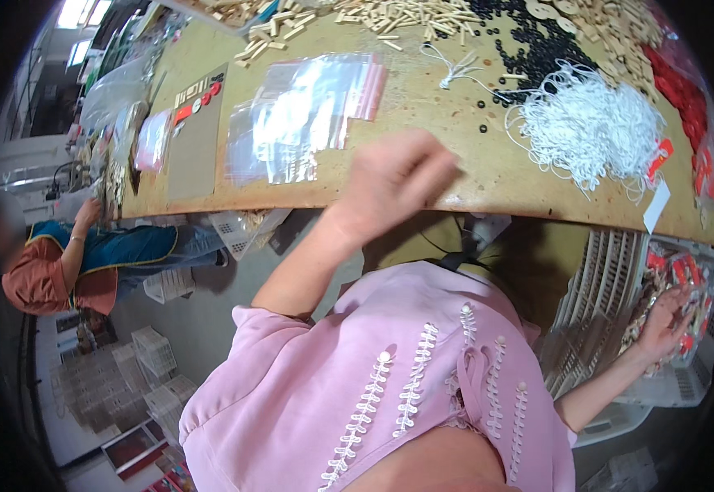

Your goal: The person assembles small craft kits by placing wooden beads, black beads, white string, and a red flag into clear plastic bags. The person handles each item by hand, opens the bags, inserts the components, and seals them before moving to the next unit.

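Here we have our left hand (pixel 398 180) above the table's (pixel 267 195) near edge, fingers curled in and blurred; we can't tell whether they grip anything. Just beyond them and to the left lie clear bags (pixel 291 115); off to their right, a heap of white string (pixel 595 123). Down low, our right hand (pixel 664 328) has its fingers loosely spread, with red-marked packets (pixel 660 261) right beside them; touching or not, we can't tell.

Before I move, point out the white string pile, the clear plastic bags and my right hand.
White string pile (pixel 588 127): head view, middle of the heap.
Clear plastic bags (pixel 301 115): head view, middle of the spread.
Right hand (pixel 663 325): head view, middle of the hand.
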A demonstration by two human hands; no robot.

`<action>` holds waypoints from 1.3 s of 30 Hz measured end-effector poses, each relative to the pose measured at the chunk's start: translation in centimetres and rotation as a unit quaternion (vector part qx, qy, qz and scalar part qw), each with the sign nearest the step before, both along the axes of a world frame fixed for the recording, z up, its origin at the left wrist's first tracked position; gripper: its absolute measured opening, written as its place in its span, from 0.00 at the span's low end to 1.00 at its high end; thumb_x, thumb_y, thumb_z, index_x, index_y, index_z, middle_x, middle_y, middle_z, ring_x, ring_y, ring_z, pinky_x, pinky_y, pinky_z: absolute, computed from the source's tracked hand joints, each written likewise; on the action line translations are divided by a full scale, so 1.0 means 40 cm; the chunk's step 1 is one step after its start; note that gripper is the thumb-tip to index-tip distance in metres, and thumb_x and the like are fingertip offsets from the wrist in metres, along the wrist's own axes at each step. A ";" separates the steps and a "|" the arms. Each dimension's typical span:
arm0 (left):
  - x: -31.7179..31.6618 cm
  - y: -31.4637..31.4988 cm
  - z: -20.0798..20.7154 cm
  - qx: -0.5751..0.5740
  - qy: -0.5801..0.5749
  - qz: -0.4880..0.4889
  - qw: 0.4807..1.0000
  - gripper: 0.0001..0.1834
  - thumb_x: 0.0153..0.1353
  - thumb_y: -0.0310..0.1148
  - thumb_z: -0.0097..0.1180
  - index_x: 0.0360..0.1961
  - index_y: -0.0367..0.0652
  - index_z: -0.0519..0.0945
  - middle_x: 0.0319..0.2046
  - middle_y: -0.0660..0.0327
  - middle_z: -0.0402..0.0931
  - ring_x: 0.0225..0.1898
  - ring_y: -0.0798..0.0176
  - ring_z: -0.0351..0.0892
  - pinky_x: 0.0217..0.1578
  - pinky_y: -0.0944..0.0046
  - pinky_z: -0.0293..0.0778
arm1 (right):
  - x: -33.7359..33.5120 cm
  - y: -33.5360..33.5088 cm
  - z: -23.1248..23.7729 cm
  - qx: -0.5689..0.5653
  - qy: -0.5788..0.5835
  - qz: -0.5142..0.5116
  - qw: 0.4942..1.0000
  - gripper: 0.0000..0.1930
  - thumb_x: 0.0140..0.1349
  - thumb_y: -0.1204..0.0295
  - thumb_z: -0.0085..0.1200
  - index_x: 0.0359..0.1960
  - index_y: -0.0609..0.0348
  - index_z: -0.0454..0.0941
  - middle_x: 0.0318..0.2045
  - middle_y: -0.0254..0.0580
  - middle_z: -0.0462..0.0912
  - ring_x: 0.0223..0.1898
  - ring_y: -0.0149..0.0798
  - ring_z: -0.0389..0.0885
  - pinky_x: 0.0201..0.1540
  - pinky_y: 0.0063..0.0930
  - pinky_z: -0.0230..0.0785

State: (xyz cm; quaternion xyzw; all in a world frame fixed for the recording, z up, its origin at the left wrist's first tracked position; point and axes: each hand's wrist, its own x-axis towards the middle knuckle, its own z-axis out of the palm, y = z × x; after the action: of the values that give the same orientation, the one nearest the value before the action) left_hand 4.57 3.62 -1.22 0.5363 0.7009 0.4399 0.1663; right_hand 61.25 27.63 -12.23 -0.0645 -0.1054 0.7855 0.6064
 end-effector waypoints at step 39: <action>-0.006 -0.001 -0.022 0.113 -0.040 -0.048 0.992 0.07 0.57 0.25 0.69 0.36 0.40 0.84 0.27 0.58 0.80 0.25 0.63 0.81 0.27 0.63 0.75 | -1.029 -0.330 0.265 0.250 -0.502 0.275 0.781 0.11 0.71 0.66 0.62 0.35 0.61 0.82 0.24 0.33 0.84 0.21 0.22 0.80 0.20 0.14 0.66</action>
State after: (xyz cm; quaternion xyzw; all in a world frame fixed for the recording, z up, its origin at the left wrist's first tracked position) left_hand 4.35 3.58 -2.10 0.5663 0.6131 0.5289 0.1539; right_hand 20.11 14.45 -1.63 -0.2640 -0.6009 0.7215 0.2206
